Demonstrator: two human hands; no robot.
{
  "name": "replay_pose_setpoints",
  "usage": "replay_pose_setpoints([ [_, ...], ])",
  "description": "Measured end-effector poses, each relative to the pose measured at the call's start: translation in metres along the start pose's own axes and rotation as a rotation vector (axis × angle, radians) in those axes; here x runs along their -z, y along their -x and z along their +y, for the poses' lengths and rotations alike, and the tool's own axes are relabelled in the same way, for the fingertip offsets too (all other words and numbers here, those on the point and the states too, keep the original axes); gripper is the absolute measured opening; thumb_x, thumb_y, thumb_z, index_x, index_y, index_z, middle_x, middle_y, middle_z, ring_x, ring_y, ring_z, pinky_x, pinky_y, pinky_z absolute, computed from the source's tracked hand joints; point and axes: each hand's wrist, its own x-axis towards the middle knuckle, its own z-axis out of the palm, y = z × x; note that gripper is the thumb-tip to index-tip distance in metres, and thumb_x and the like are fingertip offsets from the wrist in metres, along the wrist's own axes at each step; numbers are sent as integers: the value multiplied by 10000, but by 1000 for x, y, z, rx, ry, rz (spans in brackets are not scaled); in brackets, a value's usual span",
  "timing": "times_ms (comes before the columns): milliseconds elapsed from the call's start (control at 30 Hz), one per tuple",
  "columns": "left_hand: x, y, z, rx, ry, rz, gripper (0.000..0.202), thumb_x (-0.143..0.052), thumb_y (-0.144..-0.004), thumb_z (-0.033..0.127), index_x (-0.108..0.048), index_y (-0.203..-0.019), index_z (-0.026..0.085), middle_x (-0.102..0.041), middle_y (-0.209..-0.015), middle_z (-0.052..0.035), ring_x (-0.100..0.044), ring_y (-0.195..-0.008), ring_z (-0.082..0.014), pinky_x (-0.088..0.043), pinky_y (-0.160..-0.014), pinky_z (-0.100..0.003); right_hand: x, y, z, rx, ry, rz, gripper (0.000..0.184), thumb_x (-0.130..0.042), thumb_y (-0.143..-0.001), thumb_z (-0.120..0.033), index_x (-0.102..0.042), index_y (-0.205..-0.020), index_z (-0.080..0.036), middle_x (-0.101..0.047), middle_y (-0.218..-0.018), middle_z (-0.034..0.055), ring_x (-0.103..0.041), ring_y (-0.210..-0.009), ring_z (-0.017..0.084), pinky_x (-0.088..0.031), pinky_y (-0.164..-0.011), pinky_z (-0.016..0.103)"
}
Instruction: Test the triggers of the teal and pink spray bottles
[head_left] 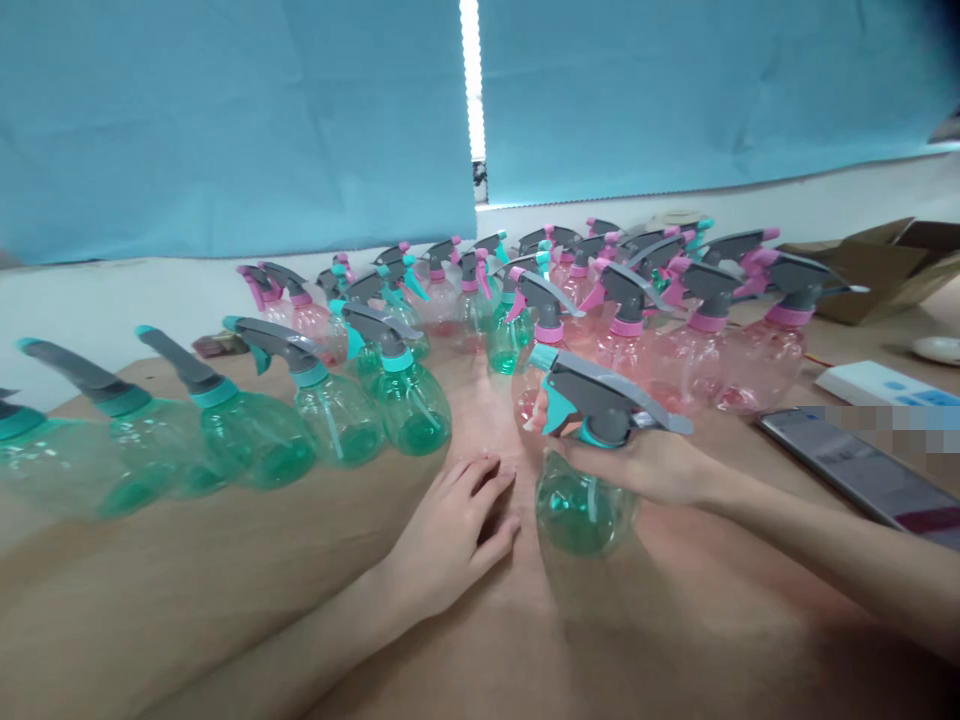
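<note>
My right hand is wrapped round the neck of a green spray bottle with a grey and teal trigger head. The bottle is upright, its nozzle pointing left. Part of its neck and collar is hidden by my fingers. To its left, my left hand rests on the wooden table, fingers loosely bent and apart, holding nothing. Nearest to that hand stands another green spray bottle, apart from the fingertips.
More green bottles stand in a row at the left. Pink spray bottles crowd the back right, with mixed colours behind. A phone, a white box and an open cardboard box lie at the right. Blue curtains hang behind.
</note>
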Motion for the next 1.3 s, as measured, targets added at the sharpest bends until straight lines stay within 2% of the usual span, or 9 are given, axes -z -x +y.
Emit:
replay_pose_setpoints([
  [367,0,-1,0,-17,15,20,426,-506,-937,309,-501,-1319,120,-509,-1349,-152,-435,-1272,-310,-371,-1042,-473,-6,4,7,-63,47,53,176,-575,-757,-179,-631,-907,-252,-698,-864,-3,-685,-830,181,-563,-755,307],
  [533,1,-2,2,-18,27,25,389,-485,-945,309,-499,-1306,165,-519,-1335,-127,-462,-1243,-288,-384,-1025,-455,-6,7,1,-154,172,77,97,-681,-747,-313,-660,-836,-281,-694,-809,-10,-679,-831,207,-574,-726,335],
  [633,1,-3,2,-20,24,23,396,-497,-944,305,-500,-1310,154,-525,-1321,-131,-467,-1231,-283,-384,-1022,-441,-1,9,0,-133,252,111,305,-749,-685,-383,-650,-963,-305,-687,-899,3,-669,-879,239,-571,-722,354],
  [733,1,-3,1,-25,12,27,379,-508,-940,302,-526,-1284,145,-530,-1311,-137,-472,-1225,-291,-388,-1016,-447,10,17,-2,-38,233,107,731,-791,-626,-446,-469,-1267,-306,-620,-1179,33,-623,-1025,261,-548,-809,381],
  [800,0,-2,0,-33,2,37,359,-503,-941,298,-545,-1257,134,-536,-1305,-143,-477,-1223,-296,-392,-1012,-454,18,26,-4,-62,245,63,825,-790,-622,-478,-392,-1317,-283,-570,-1269,52,-576,-1116,270,-509,-896,406],
  [900,-1,-1,0,-48,-1,54,357,-494,-944,288,-546,-1253,116,-551,-1289,-150,-498,-1201,-295,-404,-1000,-456,26,43,-7,-191,393,69,747,-784,-609,-513,-460,-1225,-241,-630,-1147,71,-631,-967,265,-532,-793,405],
  [1033,0,6,-1,-67,6,73,354,-508,-939,270,-550,-1246,99,-549,-1293,-155,-492,-1209,-298,-398,-1005,-450,19,52,-9,-202,526,64,542,-721,-680,-536,-557,-1079,-209,-663,-983,82,-636,-864,257,-519,-714,396],
  [1133,3,15,-4,-77,11,74,360,-524,-934,265,-545,-1250,94,-541,-1305,-158,-478,-1225,-301,-400,-1007,-444,8,42,-6,-177,596,66,479,-692,-716,-541,-589,-1044,-208,-661,-941,75,-631,-827,244,-504,-688,376],
  [1300,11,32,-12,-59,47,76,331,-523,-934,251,-539,-1247,145,-542,-1311,-123,-480,-1223,-284,-410,-1001,-443,-11,7,7,-114,577,56,451,-688,-741,-474,-588,-1100,-221,-656,-1065,82,-611,-962,260,-491,-767,384],
])
